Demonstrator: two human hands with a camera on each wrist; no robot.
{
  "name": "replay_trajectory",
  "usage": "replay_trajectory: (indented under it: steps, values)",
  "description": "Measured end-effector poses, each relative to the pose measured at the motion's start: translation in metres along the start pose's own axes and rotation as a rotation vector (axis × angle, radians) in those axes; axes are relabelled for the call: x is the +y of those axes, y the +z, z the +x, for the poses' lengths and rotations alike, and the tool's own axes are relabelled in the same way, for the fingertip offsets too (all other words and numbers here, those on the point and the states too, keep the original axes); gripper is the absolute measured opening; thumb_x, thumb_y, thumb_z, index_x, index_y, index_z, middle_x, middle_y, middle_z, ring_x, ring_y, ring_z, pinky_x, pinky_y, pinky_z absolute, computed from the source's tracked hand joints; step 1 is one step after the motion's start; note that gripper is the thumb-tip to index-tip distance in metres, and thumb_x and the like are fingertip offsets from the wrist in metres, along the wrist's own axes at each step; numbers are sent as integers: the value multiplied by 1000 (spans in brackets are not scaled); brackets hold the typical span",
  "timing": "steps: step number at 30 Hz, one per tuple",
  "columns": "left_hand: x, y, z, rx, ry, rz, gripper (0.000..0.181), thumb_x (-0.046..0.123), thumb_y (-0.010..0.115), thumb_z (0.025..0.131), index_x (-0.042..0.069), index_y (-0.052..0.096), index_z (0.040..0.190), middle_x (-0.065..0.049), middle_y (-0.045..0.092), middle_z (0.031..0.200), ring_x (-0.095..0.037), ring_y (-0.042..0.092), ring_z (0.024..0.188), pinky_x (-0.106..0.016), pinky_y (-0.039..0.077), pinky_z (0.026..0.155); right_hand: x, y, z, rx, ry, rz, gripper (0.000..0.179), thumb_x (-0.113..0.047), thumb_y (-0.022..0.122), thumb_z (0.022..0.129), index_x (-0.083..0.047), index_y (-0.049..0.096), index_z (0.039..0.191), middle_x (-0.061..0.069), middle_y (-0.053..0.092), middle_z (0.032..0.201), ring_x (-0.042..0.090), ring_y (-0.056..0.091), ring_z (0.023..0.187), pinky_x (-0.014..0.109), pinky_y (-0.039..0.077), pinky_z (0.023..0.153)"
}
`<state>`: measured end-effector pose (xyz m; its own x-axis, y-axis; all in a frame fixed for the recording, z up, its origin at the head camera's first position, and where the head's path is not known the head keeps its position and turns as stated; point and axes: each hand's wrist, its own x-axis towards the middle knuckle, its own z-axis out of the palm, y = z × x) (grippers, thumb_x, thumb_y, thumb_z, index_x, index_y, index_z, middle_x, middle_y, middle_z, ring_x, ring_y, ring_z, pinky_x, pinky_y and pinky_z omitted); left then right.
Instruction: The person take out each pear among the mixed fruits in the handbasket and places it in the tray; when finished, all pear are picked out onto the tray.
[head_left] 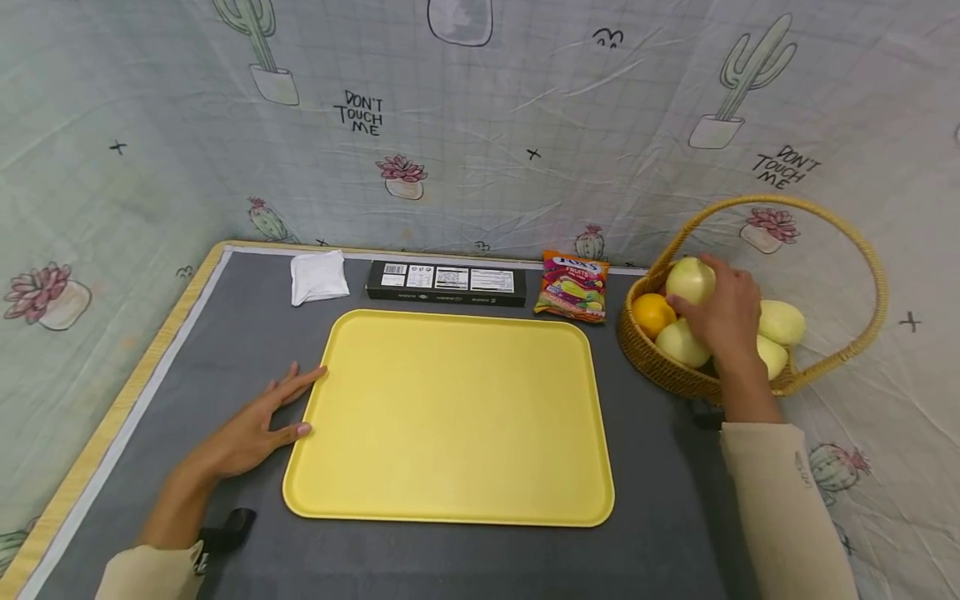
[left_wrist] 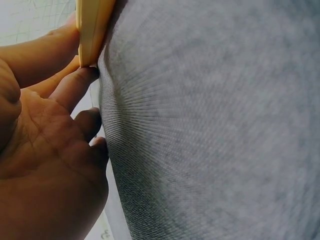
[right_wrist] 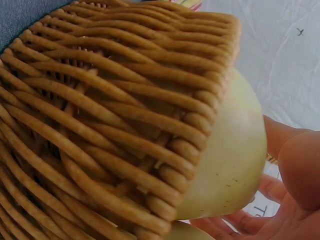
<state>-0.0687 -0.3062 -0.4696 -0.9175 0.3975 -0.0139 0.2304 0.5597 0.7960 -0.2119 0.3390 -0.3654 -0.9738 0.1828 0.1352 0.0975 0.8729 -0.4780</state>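
Observation:
My right hand (head_left: pixel 723 308) reaches into a wicker basket (head_left: pixel 667 367) and grips a pale green apple (head_left: pixel 691 282), thumb on the near side and fingers over the far side. Beside it in the basket lie an orange (head_left: pixel 653 314) and several more pale apples (head_left: pixel 782 322). In the right wrist view, a speckled pale apple (right_wrist: pixel 227 155) bulges above the woven rim, with the hand's fingers behind it. My left hand (head_left: pixel 251 421) rests at the left edge of a yellow tray (head_left: pixel 450 417), fingers fairly straight, thumb and fingertips touching the rim.
Behind the tray lie a white folded tissue (head_left: pixel 318 277), a black box (head_left: pixel 447 283) and an orange candy packet (head_left: pixel 573 287). The basket's tall handle (head_left: pixel 873 283) arches up at the right. A printed cloth (head_left: pixel 465 167) hangs behind the grey tabletop (head_left: pixel 660 500).

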Motion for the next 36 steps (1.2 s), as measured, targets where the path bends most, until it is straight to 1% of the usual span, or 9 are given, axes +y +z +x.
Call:
replay_trajectory:
  steps: [2, 3, 6, 8, 11, 13, 21, 32, 36]
  values:
    - [0, 0, 1, -1, -4, -7, 82, 16, 77, 97, 16, 35, 167, -27, 35, 169, -41, 2, 166, -17, -9, 132, 2, 0, 2, -6, 3, -11, 81, -29, 77, 97, -6, 37, 165, 45, 42, 146, 64, 35, 136, 72, 32, 108]
    - [0, 0, 1, -2, -2, -11, 82, 15, 77, 97, 16, 35, 167, -27, 34, 169, -39, 2, 166, -21, -10, 133, 3, 1, 3, -5, 1, -13, 81, -28, 77, 97, -6, 37, 164, 45, 43, 145, 64, 35, 135, 72, 32, 107]
    - [0, 0, 1, 2, 8, -18, 81, 14, 77, 97, 15, 36, 167, -27, 35, 169, -17, 0, 167, -28, -9, 135, 4, 3, 6, 3, 2, -12, 79, -27, 77, 97, -5, 39, 162, 45, 44, 141, 64, 38, 131, 71, 34, 106]
    - [1, 0, 1, 7, 18, -15, 81, 13, 77, 97, 15, 36, 167, -27, 35, 169, 0, 0, 163, -27, -9, 135, 4, 3, 8, 10, 7, -10, 79, -26, 78, 96, -4, 40, 161, 45, 45, 139, 63, 39, 129, 71, 34, 105]
    - [1, 0, 1, 9, 27, -13, 81, 13, 77, 97, 14, 36, 167, -27, 35, 169, 11, 0, 158, -24, -9, 134, 6, 4, 11, 10, 18, -6, 80, -28, 78, 97, -4, 38, 162, 45, 44, 140, 63, 39, 128, 71, 34, 105]
    - [1, 0, 1, 6, 26, -18, 81, 13, 76, 97, 15, 35, 167, -26, 35, 170, 10, -1, 158, -25, -9, 134, 6, 5, 12, 14, 24, 0, 80, -29, 78, 97, -4, 38, 162, 44, 44, 140, 62, 40, 128, 71, 34, 104]
    - [4, -1, 0, 0, -1, -39, 81, 14, 75, 98, 15, 34, 168, -29, 30, 171, 7, -2, 160, -42, -10, 135, 4, 4, 5, 68, 47, 39, 79, -29, 80, 94, -7, 43, 160, 39, 49, 138, 58, 44, 126, 69, 36, 103]
    - [1, 0, 0, 6, 2, -34, 81, 14, 76, 98, 16, 35, 168, -28, 32, 170, 10, -1, 159, -40, -10, 135, -10, -6, -18, 190, 42, 98, 79, -31, 84, 92, -13, 48, 159, 33, 52, 140, 52, 46, 127, 64, 37, 103]
    - [0, 0, 0, 7, 8, -34, 81, 13, 76, 98, 15, 35, 167, -28, 32, 170, 11, -1, 158, -36, -10, 135, -17, -7, -30, 249, -9, 121, 77, -28, 87, 90, -13, 52, 156, 31, 53, 133, 47, 48, 116, 55, 36, 93]
